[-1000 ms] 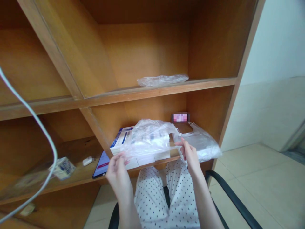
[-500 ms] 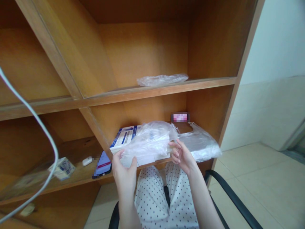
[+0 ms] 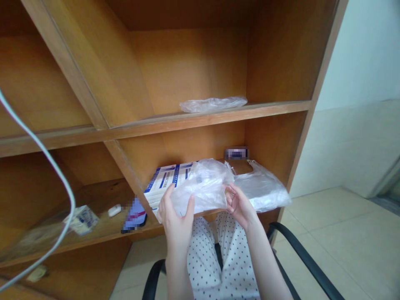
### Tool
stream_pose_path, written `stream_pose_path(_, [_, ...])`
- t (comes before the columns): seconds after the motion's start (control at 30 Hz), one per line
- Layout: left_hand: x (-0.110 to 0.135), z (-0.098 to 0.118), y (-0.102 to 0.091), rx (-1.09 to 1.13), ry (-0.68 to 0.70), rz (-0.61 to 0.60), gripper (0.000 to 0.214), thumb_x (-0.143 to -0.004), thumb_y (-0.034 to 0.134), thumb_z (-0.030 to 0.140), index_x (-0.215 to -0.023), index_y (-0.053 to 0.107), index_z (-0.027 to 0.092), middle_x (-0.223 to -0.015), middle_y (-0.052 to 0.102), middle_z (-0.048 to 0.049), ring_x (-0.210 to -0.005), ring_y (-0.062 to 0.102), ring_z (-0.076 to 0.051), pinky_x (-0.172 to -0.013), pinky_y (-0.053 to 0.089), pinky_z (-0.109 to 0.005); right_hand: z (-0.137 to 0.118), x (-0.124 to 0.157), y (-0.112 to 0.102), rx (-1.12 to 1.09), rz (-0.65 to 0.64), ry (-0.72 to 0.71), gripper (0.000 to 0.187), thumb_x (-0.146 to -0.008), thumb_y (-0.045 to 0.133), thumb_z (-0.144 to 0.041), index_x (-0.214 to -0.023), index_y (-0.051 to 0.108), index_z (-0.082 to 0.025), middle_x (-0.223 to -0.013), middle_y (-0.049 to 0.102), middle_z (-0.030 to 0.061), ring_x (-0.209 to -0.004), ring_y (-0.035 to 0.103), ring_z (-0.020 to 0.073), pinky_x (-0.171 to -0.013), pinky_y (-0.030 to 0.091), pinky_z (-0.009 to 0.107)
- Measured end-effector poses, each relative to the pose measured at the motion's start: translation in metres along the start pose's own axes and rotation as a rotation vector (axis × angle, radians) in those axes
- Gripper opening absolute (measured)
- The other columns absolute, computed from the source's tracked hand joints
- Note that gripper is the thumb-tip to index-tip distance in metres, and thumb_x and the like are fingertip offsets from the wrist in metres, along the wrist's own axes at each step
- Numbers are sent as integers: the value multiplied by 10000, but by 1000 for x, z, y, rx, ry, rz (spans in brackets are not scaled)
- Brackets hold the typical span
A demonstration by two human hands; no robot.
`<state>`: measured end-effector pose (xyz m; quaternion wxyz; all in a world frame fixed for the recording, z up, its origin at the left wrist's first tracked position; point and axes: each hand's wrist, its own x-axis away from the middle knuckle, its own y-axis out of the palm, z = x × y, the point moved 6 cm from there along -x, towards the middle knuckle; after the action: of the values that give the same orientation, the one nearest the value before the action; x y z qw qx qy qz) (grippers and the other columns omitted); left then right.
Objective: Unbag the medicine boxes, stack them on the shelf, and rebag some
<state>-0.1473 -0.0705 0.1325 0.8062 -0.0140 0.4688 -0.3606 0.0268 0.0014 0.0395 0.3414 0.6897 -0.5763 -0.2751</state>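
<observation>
A crumpled clear plastic bag (image 3: 206, 187) lies over a row of white-and-blue boxes (image 3: 168, 177) on the lower shelf. At the bag's left side, my left hand (image 3: 177, 216) rests against the plastic, its thumb and index finger spread apart. My right hand (image 3: 240, 205) has its fingers curled in on the bag's right edge, pinching the plastic. Just right of that hand lies a second, flatter plastic bag (image 3: 264, 189). The front of the boxes is partly hidden by the bag and my left hand.
Another clear bag (image 3: 214, 104) lies on the shelf above. In the left compartment are a small carton (image 3: 81, 220), a white case (image 3: 114, 210) and a purple item (image 3: 135, 216). A white cable (image 3: 64, 179) hangs at left; black chair arms (image 3: 300, 250) flank my legs.
My left hand has shifted right along with the bag's left edge, so more of the boxes' tops shows. My right hand has curled closer onto the bag's right edge.
</observation>
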Motion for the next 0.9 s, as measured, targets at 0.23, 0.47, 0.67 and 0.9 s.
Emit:
stream_pose_path(0.23, [2, 6, 6, -28, 35, -18, 554, -748, 651, 373, -1250, 454, 245, -1239, 569, -95, -1145, 512, -288, -1026, 254, -512, -4, 3, 0, 113, 0, -36, 350, -728, 686, -470, -904, 645, -171, -493, 436, -74, -366, 352, 41, -336, 268, 169])
stream_pose_path(0.47, [2, 12, 3, 40, 5, -86, 456, -798, 596, 375, -1223, 478, 260, -1238, 574, -75, -1176, 492, -271, -1053, 213, -506, -7, 8, 5, 168, 2, -114, 267, -699, 727, -400, -839, 648, -188, -530, 444, -67, -411, 364, 44, -372, 240, 174])
stream_pose_path(0.67, [-18, 31, 8, 162, -24, -119, 412, -814, 590, 393, -1195, 509, 262, -1235, 580, -64, -1178, 495, -253, -1064, 234, -490, -26, 22, 16, 409, 53, -366, 140, -718, 707, -343, -717, 674, -207, -653, 538, -27, -543, 420, 77, -513, 347, 213])
stream_pose_path(0.9, [-41, 47, 12, 486, -2, -289, 478, -783, 624, 338, -1234, 496, 244, -1207, 583, -60, -1097, 556, -206, -955, 431, -366, -46, 39, 26, 598, 15, -543, 50, -718, 699, -285, -680, 699, -251, -729, 645, -2, -735, 554, 151, -731, 420, 293])
